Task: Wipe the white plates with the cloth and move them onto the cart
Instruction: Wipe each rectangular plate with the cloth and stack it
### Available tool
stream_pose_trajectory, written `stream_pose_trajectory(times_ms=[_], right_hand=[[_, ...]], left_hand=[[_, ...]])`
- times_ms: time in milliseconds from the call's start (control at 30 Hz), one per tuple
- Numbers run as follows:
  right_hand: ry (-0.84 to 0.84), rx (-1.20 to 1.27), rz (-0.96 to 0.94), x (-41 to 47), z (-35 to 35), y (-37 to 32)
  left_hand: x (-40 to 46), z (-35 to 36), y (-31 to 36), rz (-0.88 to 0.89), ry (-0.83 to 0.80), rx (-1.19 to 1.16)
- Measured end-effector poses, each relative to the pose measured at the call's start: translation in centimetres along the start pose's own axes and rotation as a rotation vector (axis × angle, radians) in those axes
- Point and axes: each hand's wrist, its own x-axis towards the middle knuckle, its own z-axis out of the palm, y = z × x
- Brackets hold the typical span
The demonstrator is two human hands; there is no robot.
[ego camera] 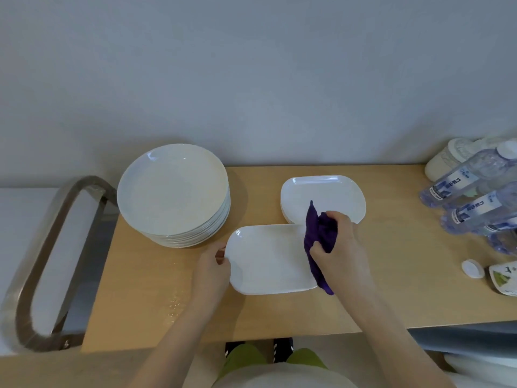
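A white oblong plate (268, 259) lies flat on the wooden table (145, 298) in front of me. My left hand (214, 266) grips its left rim. My right hand (340, 242) holds a bunched purple cloth (319, 242) against the plate's right end. Behind it sits a small stack of the same oblong plates (324, 196). A tall stack of round white plates (173, 194) stands at the back left. The cart's metal handle (53, 261) loops at the far left, beside the cart's white top (16, 219).
Several plastic water bottles (472, 197) lie at the table's right end, with a white cap (472, 268) and a printed pouch (505, 278) near them. A pale container (447, 158) stands at the back right against the wall. My shoes and green trousers show below the table edge.
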Motion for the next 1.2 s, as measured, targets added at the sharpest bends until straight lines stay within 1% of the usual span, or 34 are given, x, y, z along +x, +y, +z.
stream_pose_trajectory(times_ms=[100, 233, 400, 567, 667, 800, 900, 1033, 1100, 1200], right_hand=[[-0.114, -0.087, -0.114, 0.0, 3.5, -1.8], [-0.257, -0.184, -0.185, -0.3, 8.6, -3.1], [-0.249, -0.327, -0.335, -2.2, 12.3, -2.3], [-0.253, -0.533, -0.431, -2.5, 11.0, -0.4], [-0.213, -0.568, -0.389, -2.8, 9.4, 0.9], [-0.201, -0.577, -0.303, -2.6, 7.0, 3.5], [-0.163, -0.508, -0.202, -1.6, 5.4, 5.0], [-0.080, -0.324, -0.059, 0.0, 6.2, 3.7], [-0.061, -0.332, -0.038, 0.8, 7.5, 2.5], [-0.064, -0.421, -0.077, 1.3, 9.4, 0.7]], left_hand=[[-0.1, 0.1, 0.2, 0.000, 0.008, -0.012], [-0.2, 0.1, 0.1, 0.002, 0.016, -0.006], [-0.3, 0.0, 0.6, 0.017, 0.043, 0.035], [-0.4, 0.1, 0.4, 0.021, 0.012, 0.032], [-0.3, 0.3, 0.4, 0.020, 0.008, 0.065], [-0.2, 0.6, 0.1, -0.005, 0.045, 0.085], [-0.3, 1.0, 0.0, -0.021, 0.069, 0.108], [-0.3, 1.1, -0.1, -0.025, 0.086, 0.104], [-0.3, 0.9, -0.1, -0.017, 0.073, 0.068], [-0.2, 0.5, -0.1, 0.004, 0.037, 0.028]])
